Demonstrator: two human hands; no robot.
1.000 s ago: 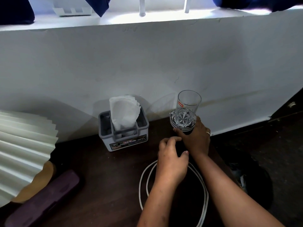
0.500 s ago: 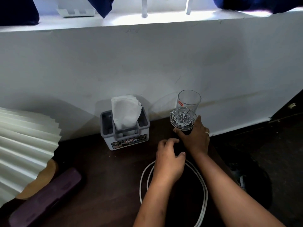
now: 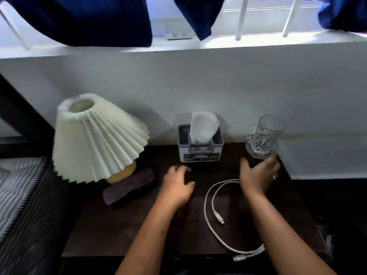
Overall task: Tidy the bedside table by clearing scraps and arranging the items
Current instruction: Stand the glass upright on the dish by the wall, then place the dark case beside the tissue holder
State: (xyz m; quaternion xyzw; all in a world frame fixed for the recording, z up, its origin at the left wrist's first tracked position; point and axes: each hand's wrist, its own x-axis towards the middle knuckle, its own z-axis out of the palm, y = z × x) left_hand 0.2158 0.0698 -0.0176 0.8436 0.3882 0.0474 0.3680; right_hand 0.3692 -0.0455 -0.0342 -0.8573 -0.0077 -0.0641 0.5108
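Note:
A clear drinking glass (image 3: 266,137) with a cut-pattern base stands at the back right corner of the dark wooden bedside table (image 3: 119,225). My right hand (image 3: 258,175) is spread open just in front of it, fingertips touching its base and thumb held apart. My left hand (image 3: 176,187) rests palm down on the table's middle, fingers loosely curled, holding nothing. A white charging cable (image 3: 210,197) lies in a loose loop between my hands, with its plug ends near the front edge. A grey tissue holder (image 3: 200,153) with white tissues (image 3: 203,126) sits at the back centre.
A lamp with a pleated cream shade (image 3: 95,135) stands at the back left, with a dark purple case (image 3: 129,187) lying in front of it. Striped bedding (image 3: 19,195) borders the table's left side. A white wall and a window sill with blue curtains (image 3: 79,20) rise behind.
My right hand has opened from around the glass's base. My left hand has moved left off the cable. The view has widened, so the whole lamp and table show.

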